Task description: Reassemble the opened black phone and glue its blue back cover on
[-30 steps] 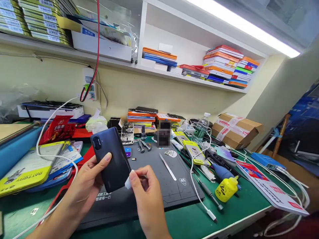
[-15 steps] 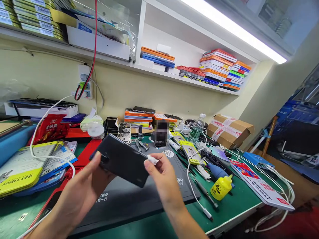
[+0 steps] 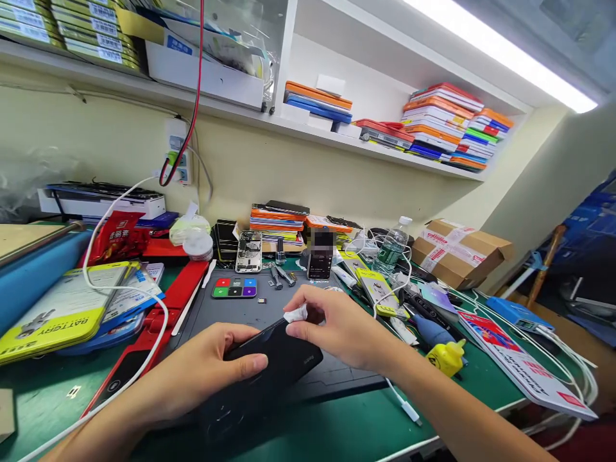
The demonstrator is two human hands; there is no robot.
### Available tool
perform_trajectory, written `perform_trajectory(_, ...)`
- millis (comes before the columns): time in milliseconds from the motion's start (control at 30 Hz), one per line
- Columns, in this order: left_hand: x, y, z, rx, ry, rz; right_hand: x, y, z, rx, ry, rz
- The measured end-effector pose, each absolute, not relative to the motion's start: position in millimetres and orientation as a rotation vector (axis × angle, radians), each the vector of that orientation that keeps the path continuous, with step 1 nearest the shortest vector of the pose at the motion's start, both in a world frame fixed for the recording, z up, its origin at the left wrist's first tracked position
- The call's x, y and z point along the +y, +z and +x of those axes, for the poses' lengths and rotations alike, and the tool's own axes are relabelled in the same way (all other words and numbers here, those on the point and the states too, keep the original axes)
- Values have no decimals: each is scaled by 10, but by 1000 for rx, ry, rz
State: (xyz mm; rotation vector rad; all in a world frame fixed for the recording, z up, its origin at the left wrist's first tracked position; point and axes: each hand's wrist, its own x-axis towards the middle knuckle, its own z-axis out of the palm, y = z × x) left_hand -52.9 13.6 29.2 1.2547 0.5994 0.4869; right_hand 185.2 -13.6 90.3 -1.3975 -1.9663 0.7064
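Note:
My left hand (image 3: 206, 369) is closed around a dark smartphone (image 3: 286, 359), its thumb lying across the back. The phone is tilted, back side toward me, over a dark grey work mat (image 3: 240, 316). In my right hand (image 3: 344, 327), a small white wad, like tissue (image 3: 296, 314), is pinched between thumb and fingers. The wad touches the phone's upper long edge. Beyond the hands, a small plate with coloured squares (image 3: 235, 288) and a tiny SIM-tray-like piece (image 3: 262, 300) lie on the mat.
Another phone (image 3: 320, 256) stands lit at the mat's back edge. To the right are a yellow bottle (image 3: 446, 358), a water bottle (image 3: 392, 247) and a cardboard box (image 3: 459, 253). Battery packs (image 3: 52, 314) and a white cable (image 3: 161, 333) lie left. A shelf (image 3: 375, 144) hangs above.
The phone has come lower and nearer, tilting so its right end points up. My left thumb now lies across its back. The right hand's white wad has shifted along the upper edge. The view has turned slightly left.

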Motion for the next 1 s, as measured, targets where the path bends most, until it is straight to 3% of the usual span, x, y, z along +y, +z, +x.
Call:
perform_trajectory(200,175,316,-512,587,576,1501,-69,896,1621,-2347,435,-1115)
perform_trajectory(367,210,246,-531,654,653,1523,-33,862,1633,-2311,163,-1034)
perform_trajectory(700,187,284,-515,763,864,1294,-83,654,1840,-1563,427,-1200)
perform_trajectory(1000,179,174,-484,739,850,1293,-191,712,1650,-1394,597,-1231)
